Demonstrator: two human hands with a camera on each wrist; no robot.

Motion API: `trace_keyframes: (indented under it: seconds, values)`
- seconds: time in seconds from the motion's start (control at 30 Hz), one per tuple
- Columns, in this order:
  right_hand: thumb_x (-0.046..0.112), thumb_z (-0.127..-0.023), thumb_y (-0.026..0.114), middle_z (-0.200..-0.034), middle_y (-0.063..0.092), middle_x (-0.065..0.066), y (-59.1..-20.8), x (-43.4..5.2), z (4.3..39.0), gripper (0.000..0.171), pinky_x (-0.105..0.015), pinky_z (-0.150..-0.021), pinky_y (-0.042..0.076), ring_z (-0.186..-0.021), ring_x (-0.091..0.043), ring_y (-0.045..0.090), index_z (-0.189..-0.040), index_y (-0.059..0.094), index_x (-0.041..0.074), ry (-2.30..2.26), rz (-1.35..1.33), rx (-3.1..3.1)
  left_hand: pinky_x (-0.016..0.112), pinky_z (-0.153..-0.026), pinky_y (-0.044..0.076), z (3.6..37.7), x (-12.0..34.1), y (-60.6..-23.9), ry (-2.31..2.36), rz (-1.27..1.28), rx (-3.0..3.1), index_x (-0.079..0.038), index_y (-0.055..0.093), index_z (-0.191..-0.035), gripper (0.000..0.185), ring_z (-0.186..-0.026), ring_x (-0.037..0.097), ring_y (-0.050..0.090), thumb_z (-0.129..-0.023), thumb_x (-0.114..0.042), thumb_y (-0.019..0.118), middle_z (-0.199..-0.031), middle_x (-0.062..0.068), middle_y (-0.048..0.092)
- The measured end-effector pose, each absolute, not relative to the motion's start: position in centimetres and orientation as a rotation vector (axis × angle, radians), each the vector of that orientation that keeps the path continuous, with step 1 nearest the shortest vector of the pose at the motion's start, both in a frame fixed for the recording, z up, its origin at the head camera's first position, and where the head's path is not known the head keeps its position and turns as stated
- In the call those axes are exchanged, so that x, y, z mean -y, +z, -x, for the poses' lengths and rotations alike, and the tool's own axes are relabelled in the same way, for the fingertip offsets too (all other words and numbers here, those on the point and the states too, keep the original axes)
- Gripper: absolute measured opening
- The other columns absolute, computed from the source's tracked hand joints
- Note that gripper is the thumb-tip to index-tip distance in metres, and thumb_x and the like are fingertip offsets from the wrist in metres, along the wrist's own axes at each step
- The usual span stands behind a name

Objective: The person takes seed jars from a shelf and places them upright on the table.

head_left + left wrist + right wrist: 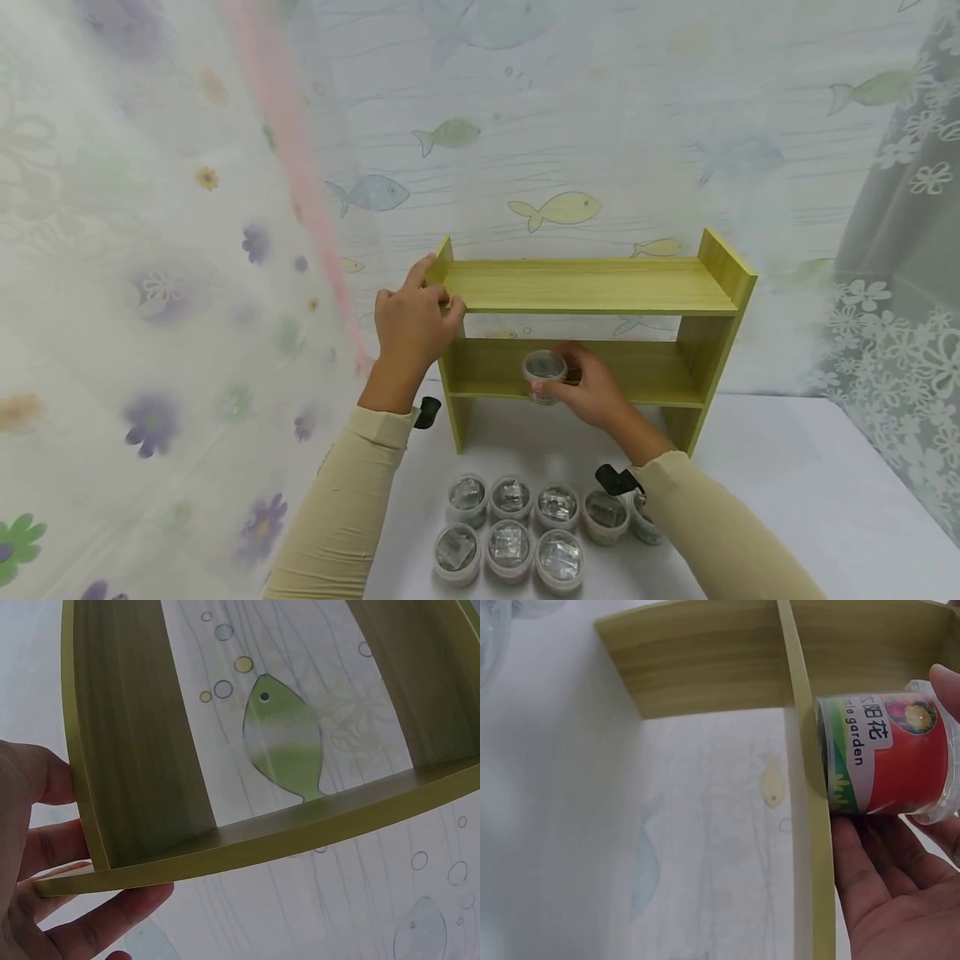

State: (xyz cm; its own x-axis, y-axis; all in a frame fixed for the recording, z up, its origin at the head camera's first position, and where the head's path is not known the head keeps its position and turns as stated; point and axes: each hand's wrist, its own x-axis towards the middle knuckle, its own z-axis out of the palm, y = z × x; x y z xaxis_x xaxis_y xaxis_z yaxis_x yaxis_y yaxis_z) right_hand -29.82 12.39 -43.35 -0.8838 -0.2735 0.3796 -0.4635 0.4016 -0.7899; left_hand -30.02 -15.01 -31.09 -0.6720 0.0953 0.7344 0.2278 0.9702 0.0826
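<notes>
- Jar sits at the lower shelf's front edge; right hand curls its fingers round it, keeping it upright
- left hand grips the rack's top corner, seemingly steadying it; spare jars wait below on the table

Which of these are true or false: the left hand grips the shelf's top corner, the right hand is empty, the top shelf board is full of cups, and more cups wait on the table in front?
1. The left hand grips the top left corner of the wooden shelf. True.
2. The right hand is empty. False: it holds a small plastic cup with a red and green label at the lower shelf board.
3. The top shelf board is full of cups. False: nothing stands on it.
4. More cups stand on the table in front of the shelf. True: they sit in two rows, near the person.
</notes>
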Motion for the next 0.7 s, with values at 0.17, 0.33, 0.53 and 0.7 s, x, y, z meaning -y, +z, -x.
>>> trace_keyframes:
  seconds: [0.17,0.33,0.53,0.7]
  values:
    - [0.035,-0.085,0.086,-0.116,0.070,-0.007,-43.2,-13.4,29.2,0.054,-0.043,-0.089,0.056,-0.103,-0.024,0.069,-0.129,0.063,0.013,1.487,-0.637,2.459,0.054,-0.078,0.047,30.0,15.0,-31.1,-0.202,0.225,2.307,-0.020,0.084,-0.094,0.027,-0.084,0.029,0.072,-0.097,-0.031,0.060,-0.155,0.000,0.055]
    - [0.036,-0.085,0.085,-0.116,0.071,-0.008,-43.1,-14.4,28.6,0.055,-0.042,-0.089,0.056,-0.105,-0.024,0.070,-0.129,0.063,0.012,1.471,-0.614,2.470,0.055,-0.080,0.048,29.8,15.0,-31.0,-0.204,0.220,2.318,-0.020,0.084,-0.096,0.027,-0.085,0.029,0.072,-0.097,-0.032,0.060,-0.155,0.000,0.054]
    - [0.033,-0.084,0.087,-0.117,0.070,-0.009,-43.3,-15.6,27.9,0.054,-0.040,-0.088,0.057,-0.106,-0.026,0.070,-0.128,0.063,0.010,1.471,-0.588,2.463,0.056,-0.081,0.048,29.8,15.0,-31.1,-0.206,0.227,2.307,-0.018,0.084,-0.096,0.026,-0.086,0.029,0.072,-0.097,-0.031,0.061,-0.155,0.001,0.055]
    - [0.029,-0.084,0.087,-0.117,0.070,-0.011,-43.3,-16.9,27.3,0.055,-0.035,-0.086,0.056,-0.106,-0.027,0.070,-0.128,0.062,0.008,1.447,-0.562,2.459,0.056,-0.080,0.048,29.7,15.0,-31.1,-0.208,0.227,2.309,-0.018,0.084,-0.096,0.027,-0.087,0.030,0.072,-0.097,-0.032,0.061,-0.154,0.001,0.055]
